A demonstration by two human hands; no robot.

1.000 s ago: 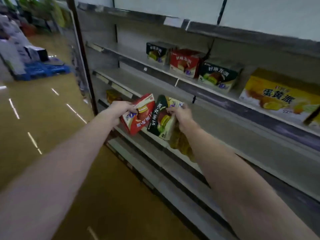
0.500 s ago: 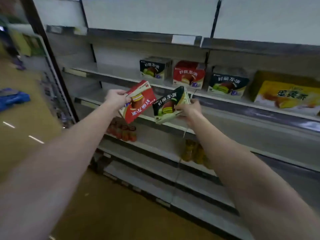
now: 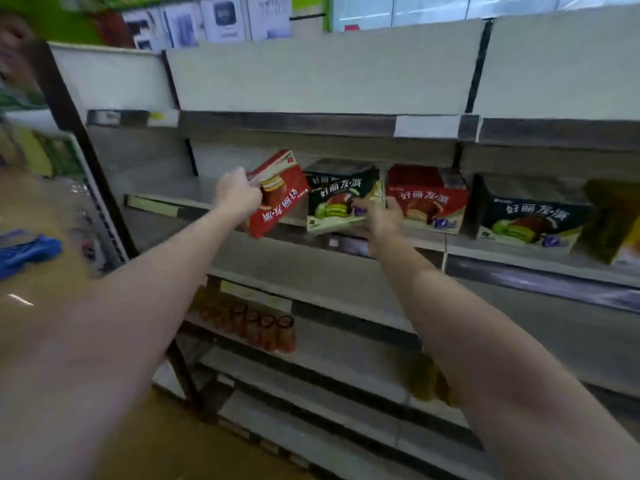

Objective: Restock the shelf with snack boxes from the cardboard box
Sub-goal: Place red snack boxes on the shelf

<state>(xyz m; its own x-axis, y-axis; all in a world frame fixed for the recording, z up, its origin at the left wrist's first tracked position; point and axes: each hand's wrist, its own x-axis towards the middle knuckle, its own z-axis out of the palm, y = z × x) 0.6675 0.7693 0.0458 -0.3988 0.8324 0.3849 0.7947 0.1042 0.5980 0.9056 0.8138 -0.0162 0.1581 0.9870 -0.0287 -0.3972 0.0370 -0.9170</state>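
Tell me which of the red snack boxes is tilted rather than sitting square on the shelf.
The red box gripped by the left hand, left of the green boxes, is tilted. The other red box sits level on the shelf.

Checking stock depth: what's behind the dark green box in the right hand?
Behind the dark green box held by the right hand, the grey top of another box shows on the shelf. Its front is covered, so its flavour cannot be told.
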